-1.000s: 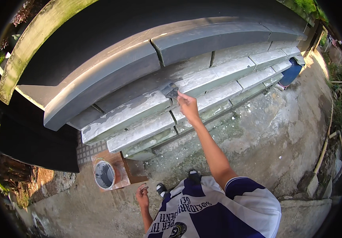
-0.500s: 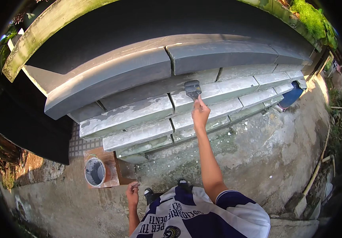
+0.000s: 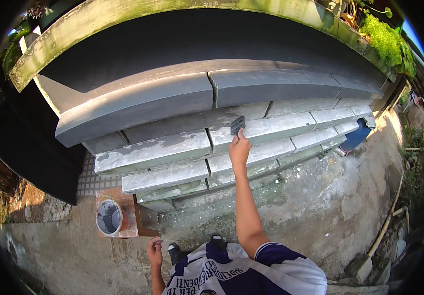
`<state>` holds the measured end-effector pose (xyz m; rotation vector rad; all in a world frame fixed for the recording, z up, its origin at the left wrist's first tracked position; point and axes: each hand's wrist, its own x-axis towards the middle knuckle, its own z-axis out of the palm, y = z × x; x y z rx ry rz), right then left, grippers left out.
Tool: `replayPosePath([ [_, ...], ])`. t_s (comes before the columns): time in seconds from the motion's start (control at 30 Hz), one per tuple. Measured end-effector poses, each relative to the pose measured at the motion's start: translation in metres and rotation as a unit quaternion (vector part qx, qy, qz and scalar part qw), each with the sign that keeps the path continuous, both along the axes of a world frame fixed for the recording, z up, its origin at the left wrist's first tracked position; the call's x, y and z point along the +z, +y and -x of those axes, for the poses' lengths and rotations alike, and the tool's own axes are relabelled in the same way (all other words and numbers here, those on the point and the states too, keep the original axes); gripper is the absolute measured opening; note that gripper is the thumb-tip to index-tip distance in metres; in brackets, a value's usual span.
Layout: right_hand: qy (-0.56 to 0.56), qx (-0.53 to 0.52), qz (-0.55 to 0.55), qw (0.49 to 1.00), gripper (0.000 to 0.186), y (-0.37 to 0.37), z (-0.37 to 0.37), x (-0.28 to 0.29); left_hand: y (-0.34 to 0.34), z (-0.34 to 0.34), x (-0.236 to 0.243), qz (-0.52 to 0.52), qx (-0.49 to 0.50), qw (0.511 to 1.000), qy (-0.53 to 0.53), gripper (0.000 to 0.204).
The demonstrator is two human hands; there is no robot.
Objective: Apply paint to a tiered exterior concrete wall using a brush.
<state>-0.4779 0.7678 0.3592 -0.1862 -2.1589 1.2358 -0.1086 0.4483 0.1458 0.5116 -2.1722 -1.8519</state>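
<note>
In my right hand [image 3: 240,149] is a wide paintbrush [image 3: 238,126] with dark, paint-covered bristles, held by its handle. Its head is at the riser under the dark grey top ledge [image 3: 276,88], just above the whitish second ledge [image 3: 263,128]; whether the bristles touch cannot be told. My left hand [image 3: 154,250] hangs low beside my body, fingers loosely curled but apart, smudged grey and holding nothing. Near it, a bucket [image 3: 123,219] with grey paint inside stands on a brown box [image 3: 132,209].
Stepped ledges with dark vertical gaps run across in front of me, with a lower whitish ledge [image 3: 167,177] nearest. A mossy slab edge [image 3: 172,11] overhangs the back. At the far right end sits a blue container [image 3: 357,137]. Pipes [image 3: 388,228] lie along the right side.
My right hand has drawn the brush slightly left relative to the ledges, and the brush head has turned on a slant. The left hand still hangs low. The whole view has shifted a little.
</note>
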Motion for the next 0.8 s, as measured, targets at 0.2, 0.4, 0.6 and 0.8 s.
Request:
replayPosePath([
  [0.2,-0.081,0.392,0.187,0.897,0.041,-0.037,-0.031,-0.002,-0.006,-0.016,-0.012,0.007,-0.026,0.999,-0.031,0.019],
  [0.4,0.132,-0.006,0.193,0.972,0.044,0.012,0.022,-0.047,0.004,-0.007,0.019,0.039,-0.028,0.998,-0.037,0.019],
  [0.6,-0.148,0.373,0.470,0.786,0.044,-0.043,-0.067,0.003,0.006,-0.041,-0.007,0.020,0.005,0.998,-0.061,0.023],
  [0.8,-0.211,0.377,0.486,0.760,0.040,-0.109,-0.134,-0.008,0.002,-0.041,0.013,0.023,0.047,0.994,-0.094,0.028],
])
